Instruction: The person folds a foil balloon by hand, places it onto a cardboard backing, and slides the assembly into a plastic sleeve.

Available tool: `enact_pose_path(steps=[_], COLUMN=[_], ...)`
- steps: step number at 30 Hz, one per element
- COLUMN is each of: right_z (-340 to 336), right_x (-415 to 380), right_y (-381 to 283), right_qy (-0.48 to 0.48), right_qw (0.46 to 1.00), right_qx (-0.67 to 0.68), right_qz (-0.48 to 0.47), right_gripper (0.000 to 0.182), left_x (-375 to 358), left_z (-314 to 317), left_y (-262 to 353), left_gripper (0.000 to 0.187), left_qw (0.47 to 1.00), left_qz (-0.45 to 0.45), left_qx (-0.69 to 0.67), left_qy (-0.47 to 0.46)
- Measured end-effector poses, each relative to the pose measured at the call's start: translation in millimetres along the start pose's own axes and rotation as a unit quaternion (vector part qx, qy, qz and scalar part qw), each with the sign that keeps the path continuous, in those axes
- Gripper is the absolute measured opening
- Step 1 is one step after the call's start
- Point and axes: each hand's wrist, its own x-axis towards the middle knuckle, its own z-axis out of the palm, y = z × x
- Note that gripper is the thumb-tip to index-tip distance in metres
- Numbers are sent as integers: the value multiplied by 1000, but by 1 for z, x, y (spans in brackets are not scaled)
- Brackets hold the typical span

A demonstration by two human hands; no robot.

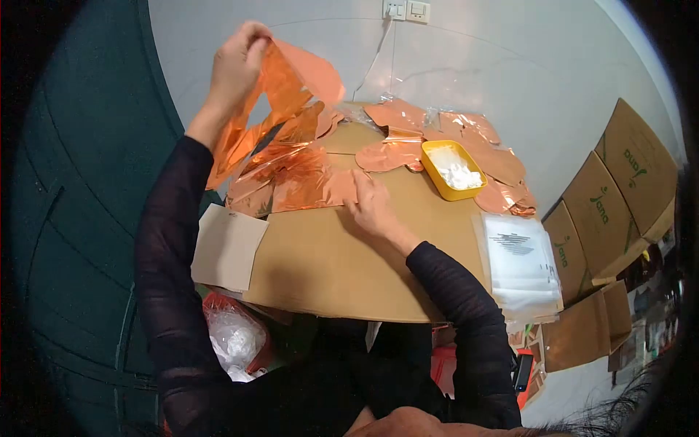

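Observation:
My left hand [242, 54] is raised at the upper left, fingers closed on the top edge of a flat copper-coloured foil sheet [287, 91]. This sheet looks like an uninflated foil balloon, with curved edges and a gap in its middle, and hangs down to the table. Lower and to the right, my right hand [373, 207] has its thumb and fingers together at the end of another foil piece [302, 186] lying on the cardboard tabletop [328, 255]. More foil shapes [477, 160] lie spread along the back and right of the table.
A yellow tub [455, 193] with white stuff in it stands right of centre. Clear plastic bags [518, 255] are stacked at the right edge, a grey card [227, 247] at the left. Cardboard boxes [601, 207] stand further right; a wall socket [395, 9] is behind.

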Motion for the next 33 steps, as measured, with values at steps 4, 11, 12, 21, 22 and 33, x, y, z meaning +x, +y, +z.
enact_pose_path(steps=[4, 11, 12, 21, 22, 33], right_z=[-37, -89, -91, -100, -99, -93], right_x=[23, 3, -3, -80, -89, -118], right_y=[-27, -40, -32, 3, 0, -9], right_qy=[215, 223, 190, -138, -126, -85], right_qw=[970, 944, 955, 966, 967, 976], right_qx=[100, 218, 178, 71, 90, 81], right_qz=[-47, -108, -142, -206, -203, -185], right_gripper=[76, 73, 72, 18, 13, 17], left_x=[-51, -155, -167, -228, -225, -213], left_z=[7, 14, 14, 9, 4, 71], left_y=[47, 105, 112, 141, 146, -1], left_gripper=[12, 19, 16, 16, 17, 34], left_qw=[990, 958, 954, 897, 881, 793], left_qz=[54, 210, 219, 230, 209, -125], left_qx=[49, -40, -52, -203, -247, 88], left_qy=[-125, -194, -198, -317, -345, -590])
